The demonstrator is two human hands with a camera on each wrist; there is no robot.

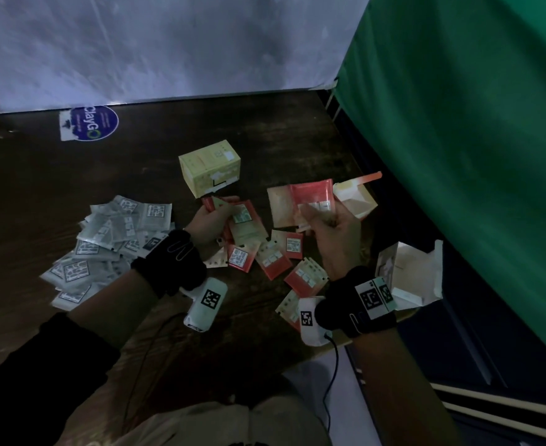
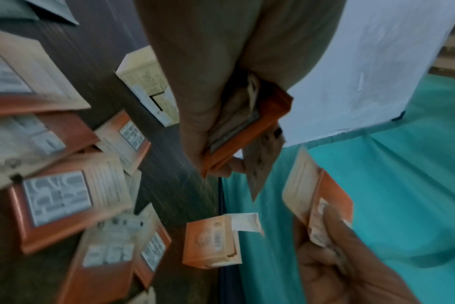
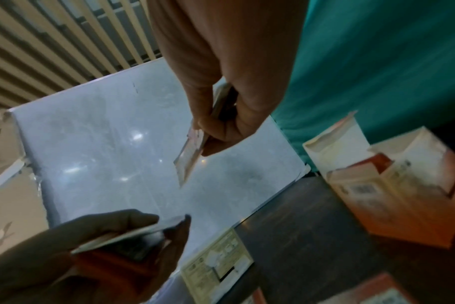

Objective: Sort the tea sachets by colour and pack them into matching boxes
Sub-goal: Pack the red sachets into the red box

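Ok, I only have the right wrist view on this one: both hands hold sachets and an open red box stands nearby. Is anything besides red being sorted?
Observer: Yes, the head view shows a pile of grey sachets lying left of the left hand.
Operator: Is there a box for them?
Observer: Possibly: an open white box sits at the right edge of the table.
Operator: And how much red is still loose?
Observer: Several red sachets lie scattered between the hands.

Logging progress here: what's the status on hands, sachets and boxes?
Left hand grips red sachets; right hand pinches more red sachets. Open red box just beyond, yellow box closed. Grey sachets piled left. Nothing blocking.
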